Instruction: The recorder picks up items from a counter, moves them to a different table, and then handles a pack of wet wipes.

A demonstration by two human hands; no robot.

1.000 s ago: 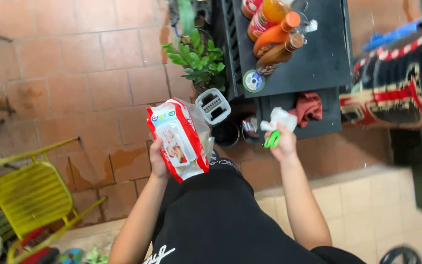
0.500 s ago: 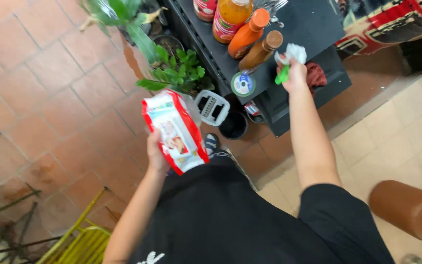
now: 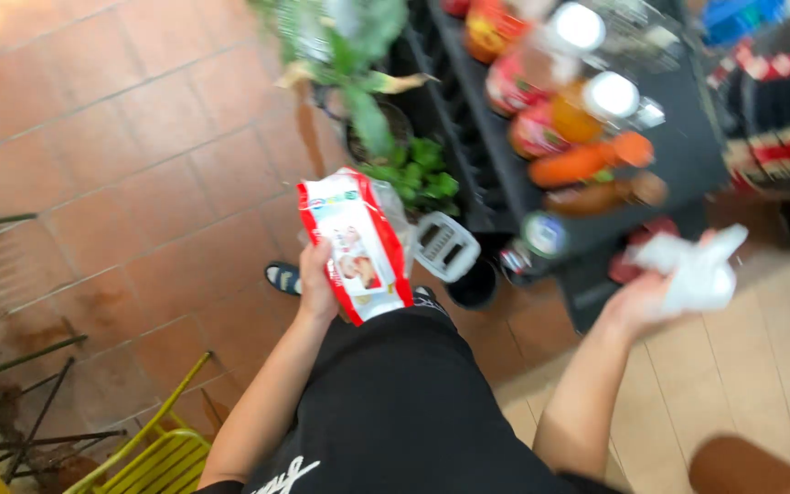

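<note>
Head view: left hand (image 3: 315, 284) fingers are wrapping a red-and-white wipes pack (image 3: 356, 245) from below, holding it upright over the tiled floor (image 3: 112, 201), lid flap (image 3: 445, 245) hanging open. Right hand (image 3: 642, 297) fingers are pinching a crumpled white wipe (image 3: 699, 270) just beside the black table (image 3: 678, 155). Sauce bottles (image 3: 587, 165) are lying blurred on it; potted plant (image 3: 413, 174) is sitting beside.

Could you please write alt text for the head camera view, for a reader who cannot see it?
Seen from above, a person's left hand holds a red and white wet wipes pack, while the right hand holds a crumpled white wipe. Ahead, a black table carries blurred sauce bottles, with potted plants beside it on terracotta floor tiles.
</note>
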